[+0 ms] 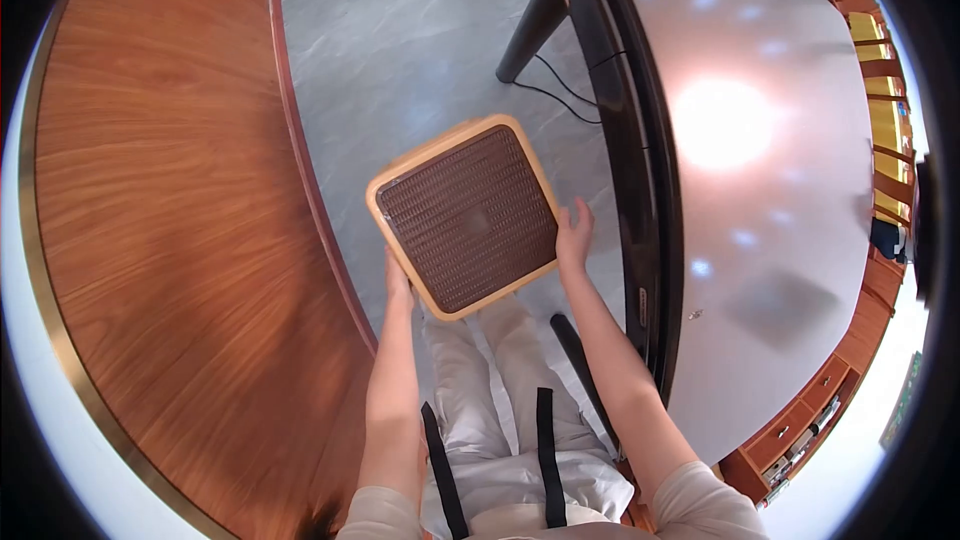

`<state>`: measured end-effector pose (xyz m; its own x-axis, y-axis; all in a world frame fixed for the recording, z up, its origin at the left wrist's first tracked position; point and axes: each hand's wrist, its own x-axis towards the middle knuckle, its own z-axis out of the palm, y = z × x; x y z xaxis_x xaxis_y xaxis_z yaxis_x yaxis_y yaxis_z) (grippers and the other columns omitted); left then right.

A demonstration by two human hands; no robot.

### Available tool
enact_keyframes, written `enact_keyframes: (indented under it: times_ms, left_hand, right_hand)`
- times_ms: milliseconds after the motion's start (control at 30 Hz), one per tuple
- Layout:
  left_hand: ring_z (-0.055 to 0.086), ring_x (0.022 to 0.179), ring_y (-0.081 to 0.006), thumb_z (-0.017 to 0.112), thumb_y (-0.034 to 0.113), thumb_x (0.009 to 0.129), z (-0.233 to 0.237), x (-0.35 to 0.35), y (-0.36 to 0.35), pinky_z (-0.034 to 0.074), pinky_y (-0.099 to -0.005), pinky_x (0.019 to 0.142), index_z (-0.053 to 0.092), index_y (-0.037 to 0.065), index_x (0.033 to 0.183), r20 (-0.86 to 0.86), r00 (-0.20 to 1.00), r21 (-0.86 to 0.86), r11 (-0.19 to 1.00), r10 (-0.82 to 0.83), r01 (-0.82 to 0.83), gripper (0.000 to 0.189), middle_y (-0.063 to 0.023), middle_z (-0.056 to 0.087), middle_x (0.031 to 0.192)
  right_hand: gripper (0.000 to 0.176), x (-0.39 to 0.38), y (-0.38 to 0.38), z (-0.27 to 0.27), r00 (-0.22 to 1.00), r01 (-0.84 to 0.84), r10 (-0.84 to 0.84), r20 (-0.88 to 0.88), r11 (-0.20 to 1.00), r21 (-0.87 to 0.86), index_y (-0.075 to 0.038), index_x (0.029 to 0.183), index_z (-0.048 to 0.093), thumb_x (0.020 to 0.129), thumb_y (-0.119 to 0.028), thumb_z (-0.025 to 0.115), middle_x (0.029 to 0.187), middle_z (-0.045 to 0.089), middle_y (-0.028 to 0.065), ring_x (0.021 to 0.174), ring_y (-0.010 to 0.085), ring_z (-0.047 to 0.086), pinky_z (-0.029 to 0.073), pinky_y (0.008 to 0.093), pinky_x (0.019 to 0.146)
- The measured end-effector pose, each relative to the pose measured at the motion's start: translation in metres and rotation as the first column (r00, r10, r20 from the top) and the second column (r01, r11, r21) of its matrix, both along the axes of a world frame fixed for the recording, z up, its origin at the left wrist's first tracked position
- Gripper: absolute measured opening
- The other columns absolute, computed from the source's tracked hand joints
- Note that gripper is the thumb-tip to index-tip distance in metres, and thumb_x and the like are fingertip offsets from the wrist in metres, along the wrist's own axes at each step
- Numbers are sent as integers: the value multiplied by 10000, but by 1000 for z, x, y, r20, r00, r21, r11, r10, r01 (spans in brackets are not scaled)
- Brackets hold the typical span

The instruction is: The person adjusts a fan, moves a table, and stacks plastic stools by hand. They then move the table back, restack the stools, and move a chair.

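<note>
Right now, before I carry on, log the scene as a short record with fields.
between hands: square object, tan rim, brown woven-look top
left hand: at its left side, fingers partly hidden
right hand: at its right edge
left: wood-grained surface
right: pale tabletop, dark edge, bright glare
floor: grey, marbled

The left hand (398, 282) has its fingertips hidden by the tan-rimmed brown panel (470, 225), whose underside I can't see. Items (803, 455) in the drawer unit (775, 437) look too small to identify.
</note>
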<state>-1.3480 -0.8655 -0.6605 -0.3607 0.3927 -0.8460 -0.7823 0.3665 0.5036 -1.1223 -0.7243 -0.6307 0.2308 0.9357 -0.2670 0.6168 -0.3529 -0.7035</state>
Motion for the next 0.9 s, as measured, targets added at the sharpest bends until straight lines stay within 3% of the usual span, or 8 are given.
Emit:
enact_keyframes:
  times_ms: [67, 133, 167, 333, 533, 633, 833, 900]
  left_hand:
    - [448, 944, -163, 199, 412, 835, -4, -12, -14, 366, -289, 806, 341, 73, 1134, -14, 1000, -70, 998, -9, 8, 474, -58, 446, 1059]
    - [449, 942, -166, 209, 419, 832, -12, -19, -31, 362, -290, 811, 357, 74, 1124, 16, 1000, -77, 997, 24, -23, 476, -58, 450, 1056]
    - [453, 935, -170, 214, 426, 829, -11, -18, -36, 360, -294, 810, 375, 69, 1111, -13, 999, -68, 997, 44, -45, 482, -60, 456, 1049]
    - [452, 926, -172, 223, 428, 828, 2, -15, -45, 366, -297, 795, 398, 61, 1092, -9, 998, -135, 989, 59, -60, 485, -62, 466, 1029]
    - [428, 964, -166, 242, 418, 828, 21, -4, -62, 355, -305, 810, 378, 64, 1108, 3, 1000, -70, 997, -30, 30, 471, -60, 452, 1051]
    - [404, 1011, -168, 316, 412, 813, 37, 4, -83, 346, -311, 838, 348, 78, 1142, 23, 998, 35, 998, 57, -58, 470, -56, 420, 1111]
    - [411, 997, -182, 350, 469, 779, 93, 20, -140, 367, -316, 813, 359, 34, 1123, 3, 1000, 69, 997, -30, 30, 554, -68, 421, 1105]
    - [423, 985, -188, 348, 467, 779, 115, 28, -162, 379, -322, 805, 338, 52, 1135, -23, 998, 131, 990, -51, 53, 547, -68, 420, 1100]
  right_hand:
    - [363, -9, 9, -17, 998, -52, 51, -25, 999, -16, 44, 1018, 424, 751, -201, 443, 1063, 414, 185, 1009, 301, 375, 287, 337, 860]
    - [418, -12, 18, -43, 956, -223, 156, -249, 937, -269, 46, 1006, 446, 789, -304, 377, 1024, 458, 182, 954, 285, 433, 312, 325, 833]
    - [418, -18, 21, -41, 953, -232, 161, -256, 933, -276, 46, 1006, 446, 789, -304, 377, 1024, 458, 182, 954, 285, 433, 312, 325, 833]
    - [543, -23, 33, -45, 921, -267, -5, -390, 721, -640, 19, 1047, 443, 815, -433, 253, 1002, 490, 123, 908, 213, 467, 342, 310, 787]
    - [553, -7, 17, -38, 773, -336, -181, -608, 696, -635, -4, 1066, 437, 805, -464, 274, 1023, 469, 107, 922, 181, 446, 339, 293, 790]
    - [539, 9, -16, -21, 812, -284, -103, -575, 791, -543, 13, 1047, 444, 809, -446, 293, 997, 482, 94, 897, 163, 449, 348, 283, 771]
    - [509, 43, -101, 47, 762, -206, -134, -634, 878, -433, 35, 1029, 443, 811, -410, 322, 979, 495, 110, 910, 185, 453, 341, 278, 777]
    - [510, 56, -131, 63, 821, -194, -57, -568, 908, -372, 41, 1028, 438, 811, -405, 323, 982, 495, 131, 919, 200, 455, 341, 289, 781]
